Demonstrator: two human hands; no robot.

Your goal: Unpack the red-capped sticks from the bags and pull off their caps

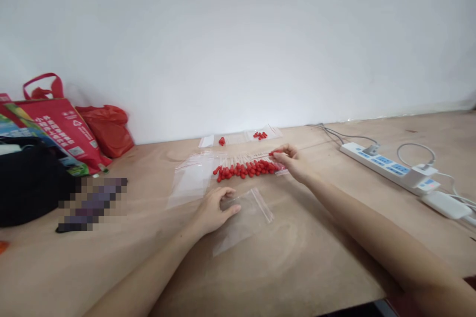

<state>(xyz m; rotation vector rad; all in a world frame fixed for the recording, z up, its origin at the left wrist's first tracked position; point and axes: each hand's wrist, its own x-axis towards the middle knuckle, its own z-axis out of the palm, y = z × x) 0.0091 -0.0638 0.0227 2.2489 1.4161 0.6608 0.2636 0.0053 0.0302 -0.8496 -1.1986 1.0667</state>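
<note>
A pile of thin pale sticks with red tips lies in a row at the middle of the table, tips toward me. My right hand is at the right end of the pile, thumb and forefinger pinching one red-tipped stick. My left hand lies in front of the pile, fingers curved and thumb apart, with nothing gripped. Under and beside it is a clear zip-lock bag, lying flat with its seal strip to the right. Whether the left fingers press on the bag, I cannot tell.
Behind the pile lie bags with small red-tipped groups. More clear bags lie left of it. A power strip with cables and plugs runs along the right. A red shopping bag, red plastic bag and black bag stand left.
</note>
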